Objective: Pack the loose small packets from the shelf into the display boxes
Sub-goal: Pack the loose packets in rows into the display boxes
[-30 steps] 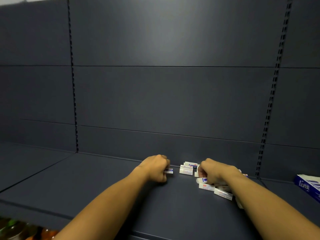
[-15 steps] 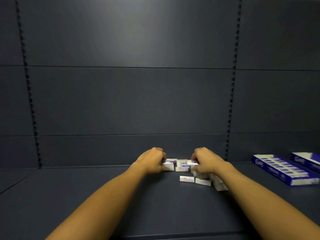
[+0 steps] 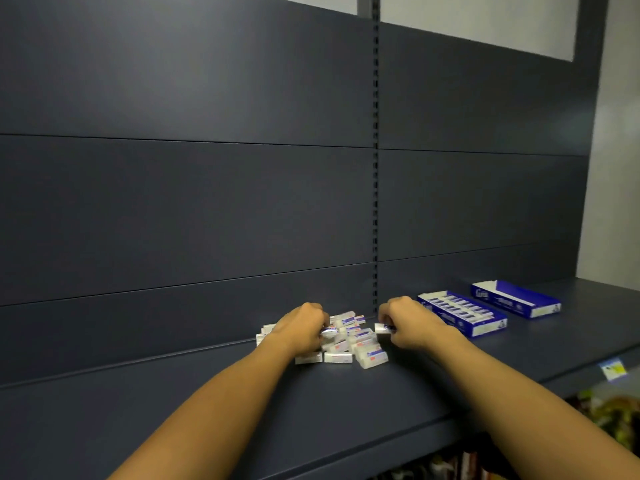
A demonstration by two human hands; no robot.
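We see the right hand [image 3: 407,323] with its fingers curled, pinching one small white packet [image 3: 383,328] at its fingertips; that packet sits just clear of the heap, on the side facing the other hand. The left hand [image 3: 303,329] is also curled tight, its fingers closed on a packet with a blue band [image 3: 328,331] right at the near edge of the heap. Half a second ago both fists pressed in on a small cluster from either side; now the right one stands a little apart from it, with its packet lifted away.

Between the two grips and just below them lies the pile of loose packets [image 3: 349,341], white with blue and red print, tumbled over one another on the dark shelf [image 3: 207,410]. A few more packets [image 3: 265,336] poke out beyond the left hand's wrist. The pile looks larger and more scattered than in the earlier view, where we counted only a handful.

Out past the right hand, just beside its knuckles, sits a blue display box [image 3: 464,315], open-topped and filled with a row of packets. Farther the same way lies a second blue display box [image 3: 516,301], its inside white and apparently unfilled. Both boxes appear nearer the right hand than before, though the view itself has swung.

Beyond the far box, on the shelf's front lip, is a small price tag [image 3: 613,370].
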